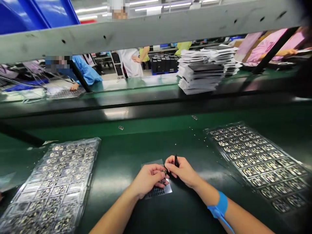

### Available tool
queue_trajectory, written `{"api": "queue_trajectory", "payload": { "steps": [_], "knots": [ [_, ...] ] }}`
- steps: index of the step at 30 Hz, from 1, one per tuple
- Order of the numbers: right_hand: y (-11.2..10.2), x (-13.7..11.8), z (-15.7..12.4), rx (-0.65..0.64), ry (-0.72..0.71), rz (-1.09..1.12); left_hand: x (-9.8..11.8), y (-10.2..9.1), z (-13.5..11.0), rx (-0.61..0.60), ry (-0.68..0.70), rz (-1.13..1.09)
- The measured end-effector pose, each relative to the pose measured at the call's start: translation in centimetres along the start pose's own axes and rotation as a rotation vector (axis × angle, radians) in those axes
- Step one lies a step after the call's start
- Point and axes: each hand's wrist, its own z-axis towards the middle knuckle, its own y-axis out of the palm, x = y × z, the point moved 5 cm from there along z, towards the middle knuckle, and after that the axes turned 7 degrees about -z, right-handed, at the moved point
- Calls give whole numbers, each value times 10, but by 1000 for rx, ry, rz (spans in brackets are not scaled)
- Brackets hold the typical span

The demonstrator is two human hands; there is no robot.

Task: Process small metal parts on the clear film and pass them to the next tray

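Observation:
Near the middle of the green bench, my left hand [151,178] pinches a small electronic part [164,172], mostly hidden by the fingers. My right hand [181,169] is closed around black tweezers [176,160], close beside the left fingertips. The tweezers' tips are too small to make out against the part. Under my left hand lies a clear sheet [168,189] with rows of small dark pieces. A blue wrist strap [220,204] with a cord is on my right forearm.
Clear trays of small circuit parts lie at the left [70,169] and right [258,152]. Two small loose parts [121,127] [194,117] sit toward the back. A paper stack [202,71] stands on the shelf beyond. A grey beam [146,31] crosses above; several people are behind.

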Motion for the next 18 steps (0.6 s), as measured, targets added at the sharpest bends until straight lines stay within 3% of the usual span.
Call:
{"api": "queue_trajectory", "payload": {
  "steps": [18],
  "knots": [
    [7,3,-1,-6,-15,-64,-11,0,2,33,-3,-47]
  ]
}}
